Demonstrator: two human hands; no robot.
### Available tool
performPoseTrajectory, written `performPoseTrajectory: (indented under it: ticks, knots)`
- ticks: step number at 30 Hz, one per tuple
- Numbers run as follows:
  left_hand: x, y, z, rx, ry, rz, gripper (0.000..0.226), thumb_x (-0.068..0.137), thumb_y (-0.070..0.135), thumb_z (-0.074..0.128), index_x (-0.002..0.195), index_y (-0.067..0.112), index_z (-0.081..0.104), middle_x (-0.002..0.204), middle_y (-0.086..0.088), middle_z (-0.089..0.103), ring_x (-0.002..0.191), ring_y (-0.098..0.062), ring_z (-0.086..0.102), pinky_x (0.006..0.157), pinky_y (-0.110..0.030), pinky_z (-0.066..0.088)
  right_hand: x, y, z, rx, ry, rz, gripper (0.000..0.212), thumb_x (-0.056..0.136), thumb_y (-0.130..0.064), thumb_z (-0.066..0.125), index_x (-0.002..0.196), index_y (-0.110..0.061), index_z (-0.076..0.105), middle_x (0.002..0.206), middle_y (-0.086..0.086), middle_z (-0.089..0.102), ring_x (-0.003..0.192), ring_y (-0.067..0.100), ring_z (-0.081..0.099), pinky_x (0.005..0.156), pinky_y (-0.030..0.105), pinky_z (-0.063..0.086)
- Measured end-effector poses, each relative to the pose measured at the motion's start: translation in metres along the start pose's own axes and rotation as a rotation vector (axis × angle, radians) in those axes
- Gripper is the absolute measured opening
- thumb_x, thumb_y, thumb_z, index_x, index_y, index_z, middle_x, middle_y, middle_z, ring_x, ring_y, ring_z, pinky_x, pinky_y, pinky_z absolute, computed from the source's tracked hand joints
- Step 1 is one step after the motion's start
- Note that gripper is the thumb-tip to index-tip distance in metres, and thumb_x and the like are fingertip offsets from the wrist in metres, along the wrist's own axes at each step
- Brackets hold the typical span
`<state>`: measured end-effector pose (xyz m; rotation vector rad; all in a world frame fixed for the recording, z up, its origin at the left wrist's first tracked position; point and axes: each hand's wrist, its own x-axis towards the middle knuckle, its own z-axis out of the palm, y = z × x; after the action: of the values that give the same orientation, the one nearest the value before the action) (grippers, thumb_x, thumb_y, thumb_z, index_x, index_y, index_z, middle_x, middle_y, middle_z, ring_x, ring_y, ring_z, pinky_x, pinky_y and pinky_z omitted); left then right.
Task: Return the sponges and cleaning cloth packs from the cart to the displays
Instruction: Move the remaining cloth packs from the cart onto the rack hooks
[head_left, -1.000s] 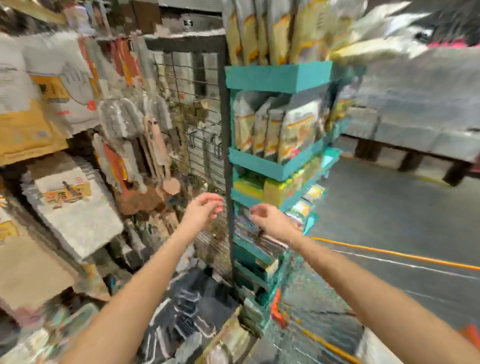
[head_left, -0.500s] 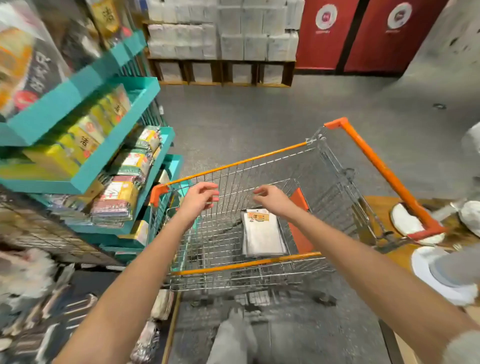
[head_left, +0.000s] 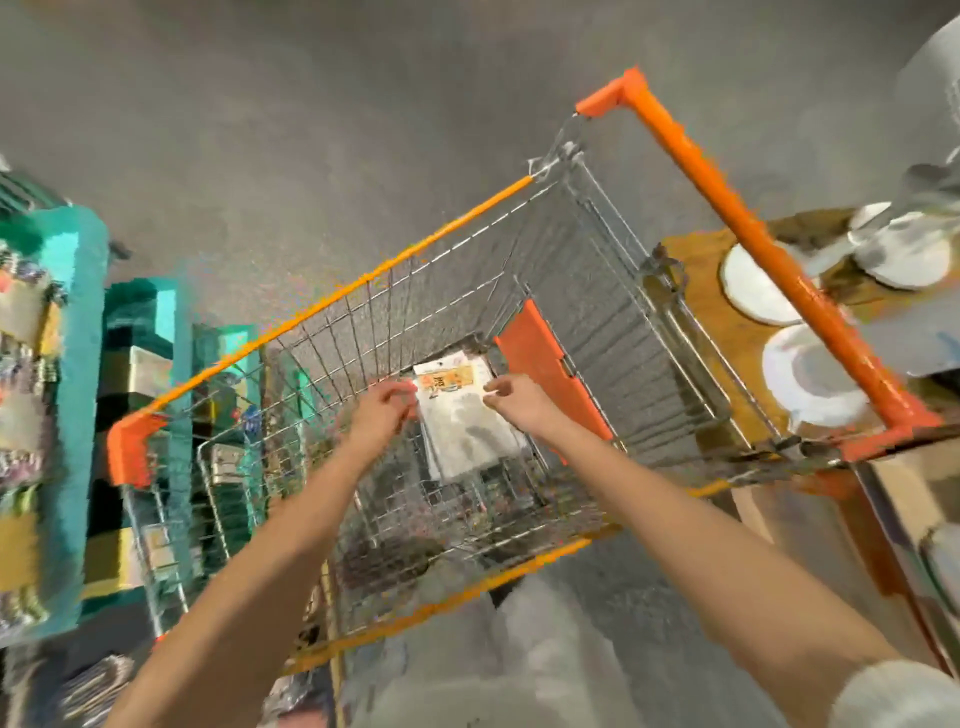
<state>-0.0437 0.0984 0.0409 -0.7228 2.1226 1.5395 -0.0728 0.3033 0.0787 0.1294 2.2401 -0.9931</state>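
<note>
Fingers (head_left: 399, 388) of your left hand (head_left: 382, 410) and right hand (head_left: 514, 402) curl beside the cloth pack (head_left: 467, 431) in the cart (head_left: 363, 280); grip unclear. Pinch both top corners, lift straight.

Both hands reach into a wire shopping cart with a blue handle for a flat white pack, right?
No, the head view shows an orange handle. The left hand and right hand do reach into the wire shopping cart for the flat white pack.

Pack label (head_left: 447, 382) — print too blurred.
</note>
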Motion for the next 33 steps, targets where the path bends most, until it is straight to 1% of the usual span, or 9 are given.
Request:
performPoseTrajectory:
  ticks: [5,8,10,12,15,18,23,29,33]
  knots:
    - [0.038,-0.022,0.020,0.033,-0.052,-0.095,0.011,0.093,0.002,0.051,0.095,0.006,0.061,0.078,-0.006,0.058,0.065,-0.013,0.054,0.055,-0.019,0.043,0.051,0.031,0.005,0.017,-0.023,0.065,0.032,0.092,-0.008,0.053,0.121,0.004,0.058,0.115,0.023,0.064,0.106,0.031,0.061,0.062,0.028,0.032]
    - [0.063,-0.030,0.032,0.110,-0.056,-0.115,0.016,0.094,0.003,0.051,0.107,0.001,0.060,0.085,-0.007,0.061,0.069,-0.009,0.059,0.056,-0.013,0.045,0.087,0.050,0.009,0.009,-0.053,0.062,0.030,0.092,-0.008,0.053,0.119,0.005,0.058,0.115,0.021,0.064,0.098,0.025,0.060,0.067,0.026,0.033]
    - [0.082,-0.035,0.039,0.175,-0.024,-0.134,0.021,0.093,0.005,0.052,0.112,0.003,0.061,0.099,-0.012,0.065,0.077,-0.016,0.059,0.059,-0.017,0.046,0.110,0.061,0.014,0.005,-0.051,0.092,0.030,0.090,-0.009,0.052,0.118,-0.001,0.057,0.117,0.013,0.062,0.097,0.021,0.056,0.077,0.023,0.038]
    - [0.103,-0.044,0.049,0.250,0.004,-0.150,0.023,0.092,0.006,0.054,0.113,0.004,0.063,0.108,-0.017,0.067,0.083,-0.022,0.061,0.067,-0.026,0.051,0.134,0.076,0.022,-0.003,-0.058,0.110,0.032,0.088,-0.007,0.051,0.119,0.000,0.057,0.119,0.019,0.061,0.104,0.029,0.057,0.080,0.017,0.041]
    - [0.124,-0.056,0.063,0.418,-0.028,-0.138,0.023,0.094,0.012,0.051,0.116,0.009,0.061,0.109,-0.010,0.065,0.086,-0.022,0.061,0.080,-0.039,0.053,0.155,0.089,0.029,-0.028,-0.110,0.119,0.032,0.091,-0.011,0.051,0.122,-0.006,0.057,0.122,0.015,0.061,0.111,0.028,0.058,0.090,0.029,0.046]
    - [0.144,-0.064,0.078,0.512,-0.026,-0.105,0.030,0.095,0.011,0.046,0.122,0.011,0.058,0.115,-0.004,0.061,0.099,-0.020,0.058,0.085,-0.031,0.050,0.175,0.100,0.035,-0.019,-0.118,0.136,0.034,0.090,-0.011,0.051,0.123,-0.008,0.057,0.119,0.014,0.062,0.108,0.027,0.059,0.083,0.025,0.045]
    - [0.190,-0.079,0.099,0.703,0.077,0.030,0.033,0.087,-0.001,0.043,0.116,0.005,0.058,0.109,-0.005,0.056,0.096,-0.017,0.053,0.074,-0.020,0.044,0.202,0.120,0.044,-0.016,-0.128,0.110,0.036,0.089,-0.011,0.049,0.124,-0.013,0.055,0.104,0.001,0.059,0.092,0.017,0.058,0.070,0.022,0.041]
    - [0.215,-0.104,0.105,0.965,0.124,0.083,0.051,0.086,0.003,0.044,0.137,0.005,0.040,0.137,-0.018,0.043,0.122,-0.033,0.044,0.101,-0.043,0.045,0.217,0.130,0.051,0.020,-0.151,0.106,0.035,0.092,-0.011,0.048,0.126,-0.016,0.052,0.085,-0.009,0.053,0.068,0.007,0.053,0.053,0.019,0.042]
    - [0.224,-0.116,0.098,1.040,0.116,0.103,0.058,0.084,0.009,0.051,0.140,0.007,0.033,0.140,-0.017,0.038,0.124,-0.032,0.042,0.101,-0.046,0.045,0.222,0.134,0.051,0.035,-0.168,0.109,0.039,0.090,-0.011,0.048,0.128,-0.017,0.051,0.095,-0.004,0.055,0.072,0.012,0.056,0.054,0.020,0.045]
